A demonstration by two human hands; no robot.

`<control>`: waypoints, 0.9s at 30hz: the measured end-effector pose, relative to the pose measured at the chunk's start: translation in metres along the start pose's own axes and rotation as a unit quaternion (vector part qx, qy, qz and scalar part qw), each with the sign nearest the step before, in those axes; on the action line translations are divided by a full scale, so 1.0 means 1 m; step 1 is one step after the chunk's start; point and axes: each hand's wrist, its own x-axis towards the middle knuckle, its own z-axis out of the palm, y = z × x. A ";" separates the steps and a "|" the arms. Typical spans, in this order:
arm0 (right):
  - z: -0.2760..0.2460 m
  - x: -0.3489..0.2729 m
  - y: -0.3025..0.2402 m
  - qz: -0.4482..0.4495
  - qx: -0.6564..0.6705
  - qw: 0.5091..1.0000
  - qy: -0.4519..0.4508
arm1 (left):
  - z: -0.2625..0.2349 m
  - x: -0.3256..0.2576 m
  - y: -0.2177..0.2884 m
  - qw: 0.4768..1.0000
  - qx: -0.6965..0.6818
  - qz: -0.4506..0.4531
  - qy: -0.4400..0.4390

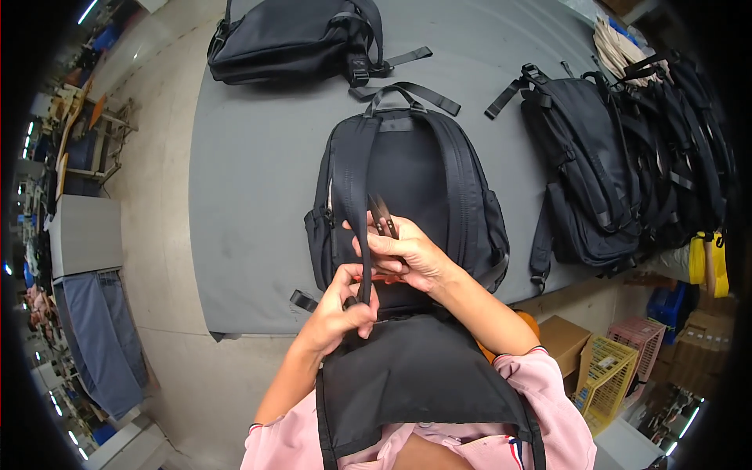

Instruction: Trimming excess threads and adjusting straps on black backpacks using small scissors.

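Note:
A dark navy backpack [407, 168] lies on the grey table in front of me, its back panel and shoulder straps facing up. My left hand [341, 309] is closed round the lower part of its left shoulder strap [354, 180], which is lifted off the bag. In my right hand [411, 254] is a pair of dark thread snips [381, 215], points away from me. Fingers of that hand also touch the strap from the right. Something orange-red shows under the right hand; I cannot make out what it is.
The grey table [251, 196] carries another black bag [290, 43] at the far left and several backpacks [583, 164] along the right. Below its right edge stand cardboard boxes [558, 341] and a yellow crate [607, 376]. A grey cabinet [86, 235] stands across the floor at left.

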 end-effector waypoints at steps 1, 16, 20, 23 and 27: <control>-0.001 -0.001 0.006 -0.025 0.021 0.999 0.030 | 0.005 -0.004 0.008 0.992 0.102 -0.047 0.053; 0.007 -0.047 -0.010 -0.245 -0.332 0.877 0.247 | 0.016 0.043 0.025 0.866 0.406 0.282 0.072; 0.013 -0.060 -0.013 -0.315 -0.563 0.721 0.252 | 0.017 0.040 0.024 0.948 0.265 0.166 0.057; 0.011 -0.067 -0.020 -0.347 -0.630 0.659 0.218 | 0.016 0.039 0.026 0.920 0.334 0.200 0.049; 0.015 -0.068 -0.025 -0.348 -0.678 0.618 0.195 | 0.020 0.040 0.026 0.899 0.380 0.212 0.049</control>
